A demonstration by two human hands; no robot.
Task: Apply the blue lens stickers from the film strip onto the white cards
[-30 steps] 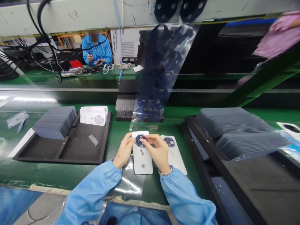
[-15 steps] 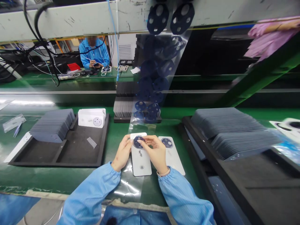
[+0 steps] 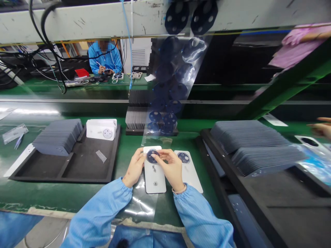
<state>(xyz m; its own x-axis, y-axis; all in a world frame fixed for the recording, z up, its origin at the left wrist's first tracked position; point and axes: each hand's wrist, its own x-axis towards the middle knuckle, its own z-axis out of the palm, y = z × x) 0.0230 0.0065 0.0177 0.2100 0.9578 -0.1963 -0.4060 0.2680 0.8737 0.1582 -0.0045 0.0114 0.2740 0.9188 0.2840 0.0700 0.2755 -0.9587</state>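
Observation:
A white phone back cover (image 3: 155, 179) with dark lettering and a small emblem lies in front of me on the green bench. My left hand (image 3: 134, 167) is closed on its upper left edge, fingertips by the dark piece. With thumb and fingers closed, my right hand (image 3: 172, 168) presses a dark blue, roundish camera-ring sticker (image 3: 153, 156) with holes against the top of the cover. Whether the sticker lies fully flat is hidden by the fingers. To the right rests a second white cover (image 3: 192, 177), which carries a similar dark blue ring.
A black tray (image 3: 88, 165) with grey sheets and white covers stands left. Stacked black trays (image 3: 248, 193) with grey sheets stand right. A clear strip of dark stickers (image 3: 178, 91) hangs ahead. A co-worker (image 3: 104, 58) sits beyond; another person's hand (image 3: 322, 126) reaches in at right.
My hands keep nearly the same grip on the cover and sticker. At the right, another person's hand has come into view, and a white strip now shows behind the grey sheets.

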